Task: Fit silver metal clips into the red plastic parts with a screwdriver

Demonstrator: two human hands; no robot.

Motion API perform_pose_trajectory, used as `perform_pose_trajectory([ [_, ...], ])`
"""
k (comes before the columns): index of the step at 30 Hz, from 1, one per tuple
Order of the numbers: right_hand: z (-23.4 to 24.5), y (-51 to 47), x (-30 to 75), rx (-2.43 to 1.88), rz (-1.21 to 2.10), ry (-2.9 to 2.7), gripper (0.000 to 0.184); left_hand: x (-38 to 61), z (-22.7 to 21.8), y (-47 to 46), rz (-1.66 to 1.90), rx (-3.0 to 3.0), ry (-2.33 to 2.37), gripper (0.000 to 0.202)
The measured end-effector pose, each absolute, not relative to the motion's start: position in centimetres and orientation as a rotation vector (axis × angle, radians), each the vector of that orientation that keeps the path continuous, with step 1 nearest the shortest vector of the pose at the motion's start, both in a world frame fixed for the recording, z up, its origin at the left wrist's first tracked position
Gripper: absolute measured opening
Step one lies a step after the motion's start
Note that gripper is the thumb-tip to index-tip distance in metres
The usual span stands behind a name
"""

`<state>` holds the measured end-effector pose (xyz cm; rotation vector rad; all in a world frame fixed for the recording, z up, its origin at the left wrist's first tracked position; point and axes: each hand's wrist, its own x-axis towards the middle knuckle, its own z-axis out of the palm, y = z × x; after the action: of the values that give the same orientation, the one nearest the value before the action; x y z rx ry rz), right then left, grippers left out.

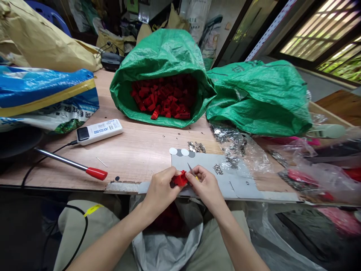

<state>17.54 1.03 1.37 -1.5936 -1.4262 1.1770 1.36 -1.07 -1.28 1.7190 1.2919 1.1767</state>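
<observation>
Head view: left hand pinches red part, likely light, stiff, best side-gripped; right hand grips pointed tool.

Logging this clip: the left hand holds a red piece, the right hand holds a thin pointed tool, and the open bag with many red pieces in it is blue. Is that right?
Not quite: the head view shows that the open bag with many red pieces is green, not blue. The left hand does hold a red piece, and the right hand a thin pointed tool.
</observation>
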Motion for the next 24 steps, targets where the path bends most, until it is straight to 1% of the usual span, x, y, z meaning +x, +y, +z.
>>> perform_pose_trajectory([
  [5, 2.9, 1.9, 19.0, -1.531, 1.74, -1.371, 0.043, 1.1, -1.1, -1.0, 1.15, 1.72, 1.288, 0.008],
  [7, 3.3, 1.9, 20.0, -1.506, 1.82, -1.342, 0.044, 1.1, -1.0, -0.9, 1.136, 1.698, 1.279, 0.012],
  [11, 3.6, 1.6, 22.2, -1.501, 1.803, -1.425, 0.041, 1.0, -0.9, -0.8, 1.117, 1.762, 1.249, 0.018],
  [16, 3.7, 1.5, 23.4, -1.603, 1.723, -1.655, 0.047, 1.0, -1.0, -0.9, 1.121, 1.875, 1.219, 0.019],
  [19, 3.7, 1.7, 23.3, -1.608, 1.7, -1.68, 0.049, 1.0, -1.1, -0.9, 1.135, 1.918, 1.205, 0.02],
  [24, 3.8, 1.9, 22.9, -1.569, 1.691, -1.666, 0.045, 1.0, -1.2, -1.0, 1.131, 2.017, 1.18, 0.021],
])
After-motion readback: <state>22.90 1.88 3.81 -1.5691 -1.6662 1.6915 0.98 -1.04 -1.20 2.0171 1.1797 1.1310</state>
